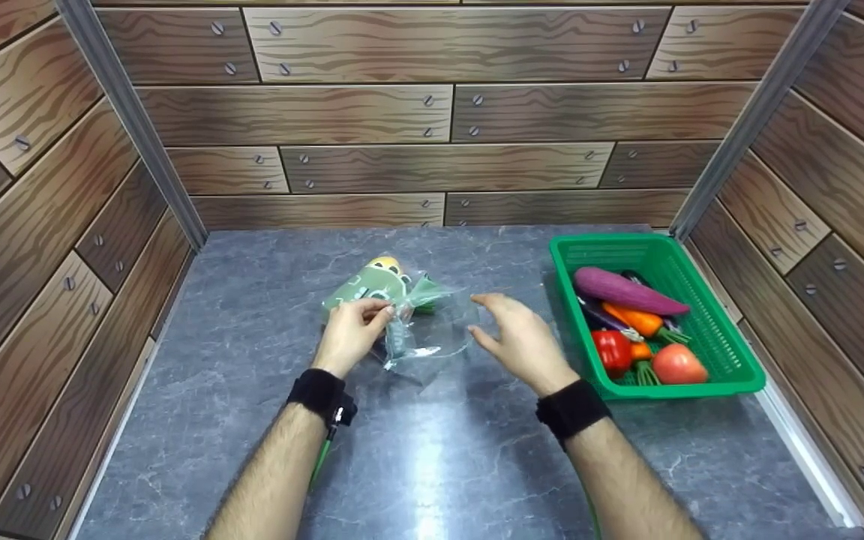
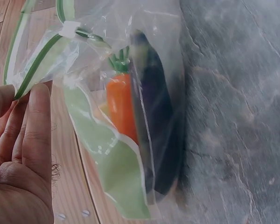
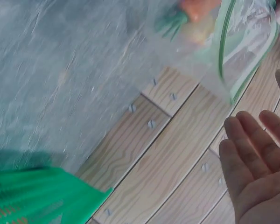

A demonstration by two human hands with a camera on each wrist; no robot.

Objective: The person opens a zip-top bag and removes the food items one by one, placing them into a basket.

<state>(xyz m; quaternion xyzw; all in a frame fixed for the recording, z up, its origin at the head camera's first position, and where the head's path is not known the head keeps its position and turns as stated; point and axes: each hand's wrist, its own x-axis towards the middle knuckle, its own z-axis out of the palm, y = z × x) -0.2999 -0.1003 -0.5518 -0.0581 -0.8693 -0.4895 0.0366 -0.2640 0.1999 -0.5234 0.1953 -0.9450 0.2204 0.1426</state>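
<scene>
Mid-counter, the left hand (image 1: 349, 330) pinches the green zip rim of the clear bag (image 1: 409, 319), limp, slippery and light despite its toy vegetables, best held by that rim, while the right hand (image 1: 518, 337) hovers open at its three o'clock.

Three views: one head camera and two wrist cameras.

The head view is looking forward and down from above at the counter (image 1: 417, 450), taking in both hands, the bag (image 1: 402, 315) and the basket (image 1: 709, 375). The left wrist view is sitting close beside the left hand (image 2: 18, 158), facing the bag (image 2: 130, 116). The right wrist view is sitting close by the right hand (image 3: 256, 163), catching the bag's (image 3: 224, 42) edge and a basket (image 3: 37, 196) corner.
</scene>
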